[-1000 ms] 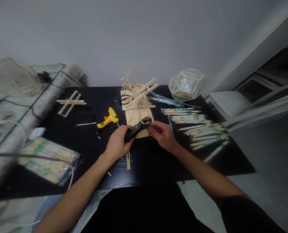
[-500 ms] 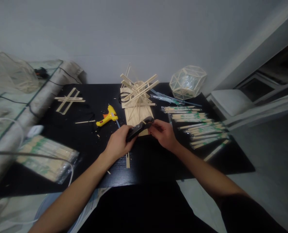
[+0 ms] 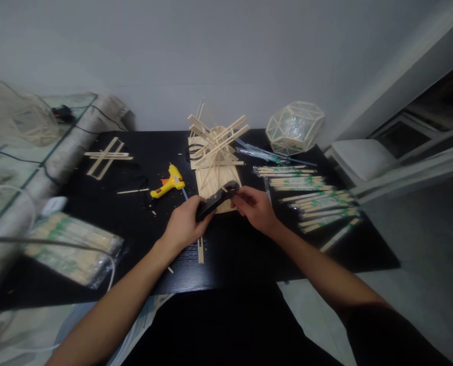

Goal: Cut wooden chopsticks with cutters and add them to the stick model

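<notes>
My left hand (image 3: 183, 222) is wrapped round a pair of black pliers (image 3: 213, 204), whose head points to the upper right. A short piece of thin wooden stick (image 3: 224, 189) shows at the head. Close beside the head, my right hand (image 3: 255, 207) is closed in a pinch; what lies between its fingertips is too small to make out. Beneath both hands lies a flat wooden stick base (image 3: 211, 180), partly hidden by them. Behind it rises a structure of crossed wooden sticks (image 3: 218, 140).
A yellow glue gun (image 3: 169, 182) lies left of the base. Crossed sticks (image 3: 108, 156) lie farther left, above a wrapped stick bundle (image 3: 71, 249). Several wrapped bundles (image 3: 306, 201) and a faceted stick frame (image 3: 295, 128) are on the right of the black table (image 3: 241, 264).
The pliers' head has turned slightly upward and shifted a little left, with my left hand moving along. My right hand stays almost in place, still pinched.
</notes>
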`<move>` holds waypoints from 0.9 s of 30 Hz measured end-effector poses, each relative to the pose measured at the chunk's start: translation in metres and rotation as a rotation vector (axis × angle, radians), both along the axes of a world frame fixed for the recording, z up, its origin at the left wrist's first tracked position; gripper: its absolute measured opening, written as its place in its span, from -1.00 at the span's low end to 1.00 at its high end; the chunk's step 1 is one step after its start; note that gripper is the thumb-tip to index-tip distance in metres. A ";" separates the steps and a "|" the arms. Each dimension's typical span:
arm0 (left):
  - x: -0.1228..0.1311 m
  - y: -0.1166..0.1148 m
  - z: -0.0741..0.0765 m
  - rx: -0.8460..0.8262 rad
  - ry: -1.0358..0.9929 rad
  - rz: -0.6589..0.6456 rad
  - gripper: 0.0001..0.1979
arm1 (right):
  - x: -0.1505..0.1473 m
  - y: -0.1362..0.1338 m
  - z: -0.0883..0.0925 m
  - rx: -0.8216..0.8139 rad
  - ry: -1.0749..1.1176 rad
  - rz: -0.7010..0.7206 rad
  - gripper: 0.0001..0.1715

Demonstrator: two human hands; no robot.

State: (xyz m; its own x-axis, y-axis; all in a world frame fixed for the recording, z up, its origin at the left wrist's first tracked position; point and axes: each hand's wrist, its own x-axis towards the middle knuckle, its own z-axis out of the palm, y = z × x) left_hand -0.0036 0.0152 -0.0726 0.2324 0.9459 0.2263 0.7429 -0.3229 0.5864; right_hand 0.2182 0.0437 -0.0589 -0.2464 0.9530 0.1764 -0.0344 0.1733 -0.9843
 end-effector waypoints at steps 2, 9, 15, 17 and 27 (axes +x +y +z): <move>0.000 0.000 0.001 0.003 -0.003 0.000 -0.79 | 0.000 0.000 -0.001 -0.005 0.007 -0.003 -0.57; 0.000 0.000 -0.001 0.023 0.013 0.007 -0.76 | -0.001 0.000 -0.003 -0.006 0.025 -0.012 -0.62; 0.000 -0.001 0.005 -0.011 -0.016 0.031 -0.79 | 0.000 0.000 -0.001 -0.026 0.004 -0.001 -0.64; -0.002 0.000 0.007 -0.009 -0.037 0.062 -0.79 | 0.002 0.001 -0.002 -0.026 0.001 0.004 -0.65; -0.004 0.001 0.002 0.023 -0.014 0.046 -0.73 | 0.002 0.001 -0.005 0.006 -0.047 -0.013 -0.68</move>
